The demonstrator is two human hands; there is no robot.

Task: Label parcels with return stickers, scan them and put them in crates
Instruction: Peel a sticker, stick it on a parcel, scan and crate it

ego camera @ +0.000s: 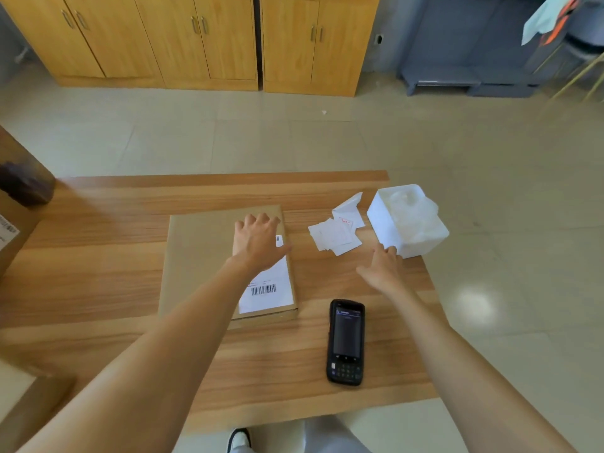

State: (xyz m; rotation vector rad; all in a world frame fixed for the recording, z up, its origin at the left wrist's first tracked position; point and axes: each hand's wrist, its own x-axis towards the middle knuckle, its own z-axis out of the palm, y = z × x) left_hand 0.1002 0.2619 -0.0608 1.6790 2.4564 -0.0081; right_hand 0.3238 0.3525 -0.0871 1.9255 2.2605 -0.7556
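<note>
On the flat cardboard parcel (202, 256), left hand (258, 243) rests, fingers spread.

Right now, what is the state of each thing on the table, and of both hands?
Flat parcel: lying flat, shipping label up, left hand pressing on it.
Return stickers: loose pile, untouched.
Scanner: lying face up, screen lit, not held.
White foam box: open, something pale and unclear inside.
Left hand: open, flat on the parcel.
Right hand: open, empty, reaching between the stickers and the foam box.
</note>
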